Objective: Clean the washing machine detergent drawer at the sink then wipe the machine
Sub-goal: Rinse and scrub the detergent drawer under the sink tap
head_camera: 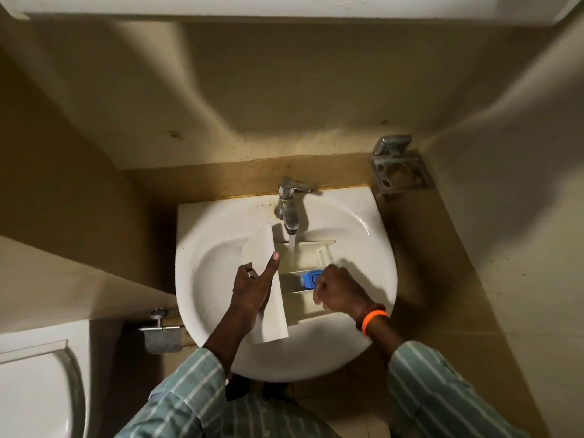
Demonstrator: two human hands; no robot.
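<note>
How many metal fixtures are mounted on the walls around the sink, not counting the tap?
2. A square metal holder sits in the corner right of the tap. A metal paper holder hangs low on the left, beside the sink. Others may be out of view.

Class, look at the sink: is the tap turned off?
No: a stream of water runs from the tap into the detergent drawer.

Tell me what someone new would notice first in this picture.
The white detergent drawer lies across the white sink at centre, with the tap running water into it. The left hand steadies its front panel, while the right hand, wearing an orange wristband, works by the blue insert.
</note>
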